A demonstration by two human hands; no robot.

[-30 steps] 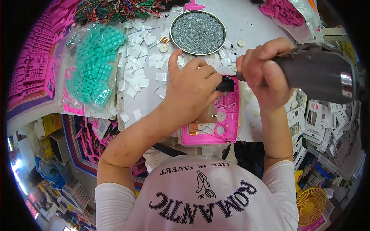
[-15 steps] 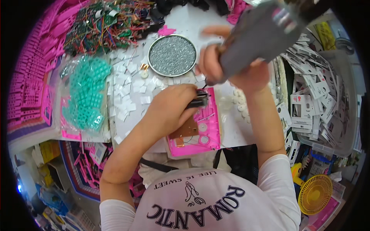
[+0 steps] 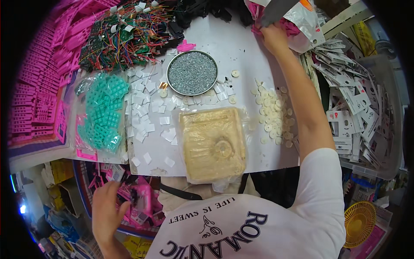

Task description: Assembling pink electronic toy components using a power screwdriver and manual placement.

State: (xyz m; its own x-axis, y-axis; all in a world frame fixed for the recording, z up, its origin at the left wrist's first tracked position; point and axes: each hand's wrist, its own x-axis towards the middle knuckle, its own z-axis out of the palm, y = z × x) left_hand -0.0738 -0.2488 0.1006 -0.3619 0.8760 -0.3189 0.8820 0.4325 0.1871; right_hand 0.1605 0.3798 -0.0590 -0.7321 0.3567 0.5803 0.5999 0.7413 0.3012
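Observation:
My left hand (image 3: 107,207), fingers and thumb apart, is over the basket (image 3: 82,190) of pink plastic parts below the table's front edge. One pink casing (image 3: 144,196) in there shows near my thumb. My right arm stretches to the far right. There my right hand (image 3: 274,39) is beside pink pieces (image 3: 292,28) in a plastic bag, just under a grey power screwdriver (image 3: 278,11). Its fingers are partly hidden, so what it holds, if anything, does not show. In front of me lies a tan, plastic-wrapped pad (image 3: 211,144) with a round mark.
A round tin (image 3: 192,72) of small screws stands mid-table. White paper squares (image 3: 140,101) and cream discs (image 3: 274,112) lie around it. Wired circuit boards (image 3: 125,36), teal keypads (image 3: 105,112) and stacked pink casings (image 3: 34,99) are at left; a clear bin (image 3: 381,168) with printed cards is at right.
The pink casing has left the pad, which now shows. My left hand has moved down and left to the basket; my right hand has moved away to the far right. The screwdriver is farther up.

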